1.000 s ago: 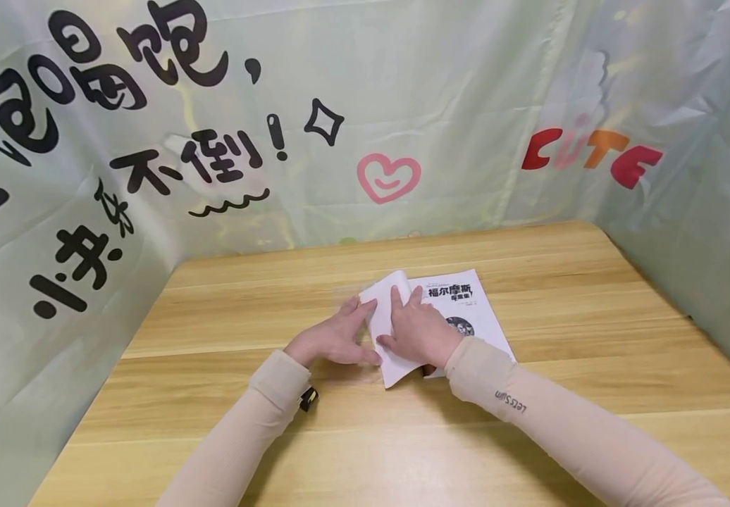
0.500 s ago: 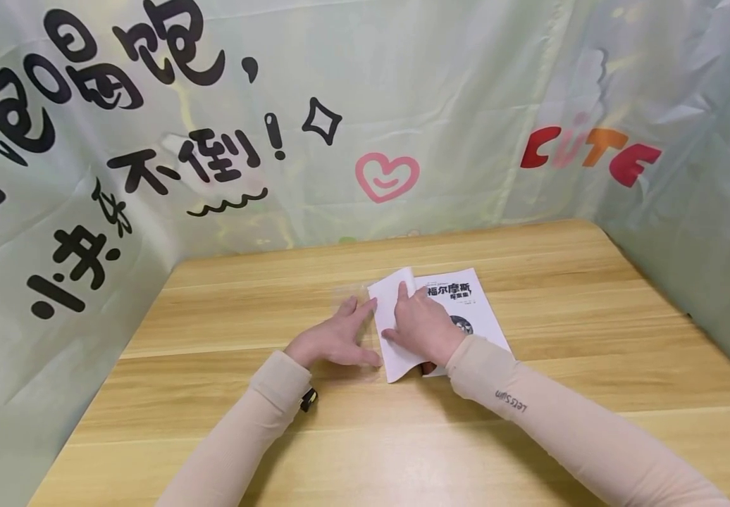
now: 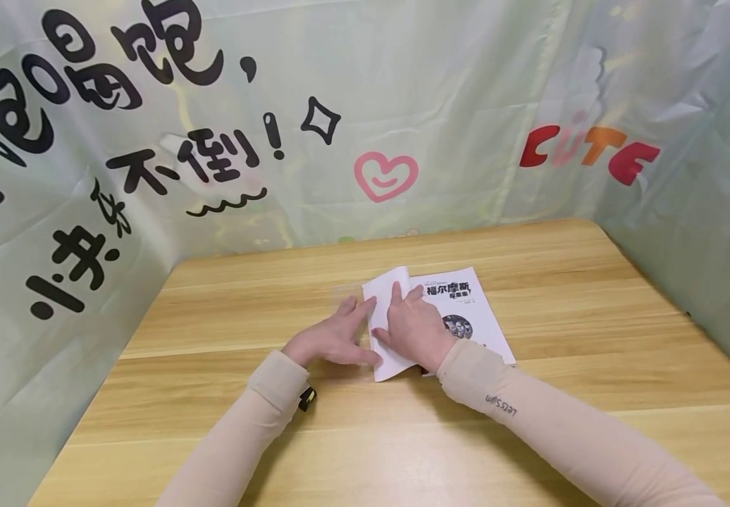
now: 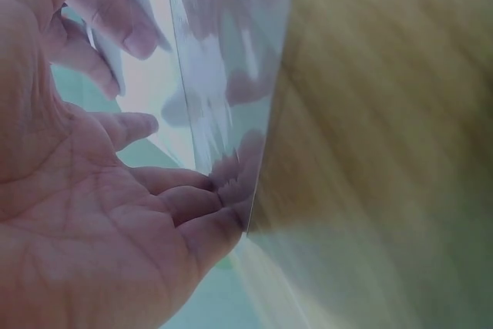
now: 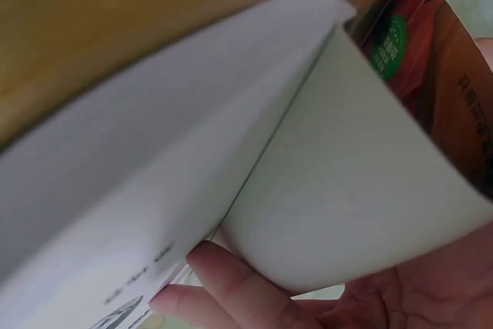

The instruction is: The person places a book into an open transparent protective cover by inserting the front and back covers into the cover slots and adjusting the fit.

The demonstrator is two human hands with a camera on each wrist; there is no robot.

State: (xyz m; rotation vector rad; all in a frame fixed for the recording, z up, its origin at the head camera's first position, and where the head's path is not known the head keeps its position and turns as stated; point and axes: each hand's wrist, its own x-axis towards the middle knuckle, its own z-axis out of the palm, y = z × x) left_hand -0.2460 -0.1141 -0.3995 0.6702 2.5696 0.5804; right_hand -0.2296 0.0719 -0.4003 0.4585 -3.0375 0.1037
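Note:
An open book lies on the table, its white first page showing black Chinese print and a round picture. Its cover is folded out to the left, white inside face up and bowed near the spine. In the right wrist view the cover's red and orange outside shows. My right hand presses on that white face, fingers spread, two of them near the fold. At the cover's left edge my left hand lies with extended fingers against a clear plastic film, part of which is hidden beneath the hand.
The wooden table extends around the book on every side. A pale printed curtain hangs behind it and along both sides. A small black and yellow object sits under the left wrist.
The cover shifted right with my right hand, then came back left, its near corner now further left than before. My left hand has stayed almost in place.

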